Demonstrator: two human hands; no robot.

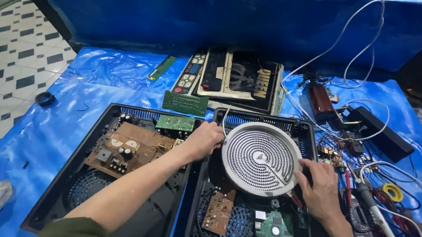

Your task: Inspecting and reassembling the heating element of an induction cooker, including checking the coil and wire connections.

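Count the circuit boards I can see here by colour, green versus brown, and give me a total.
Green boards: 4
Brown boards: 2
Total: 6

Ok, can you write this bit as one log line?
left hand: grips rim of round white coiled heating element | right hand: grips its near edge | element: over black plastic cooker casing

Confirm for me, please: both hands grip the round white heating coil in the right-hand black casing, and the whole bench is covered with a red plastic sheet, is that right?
Not quite: the plastic sheet is blue, not red, as the head view shows. The rest holds: the left hand and the right hand both grip the round white heating coil in the right-hand black casing.
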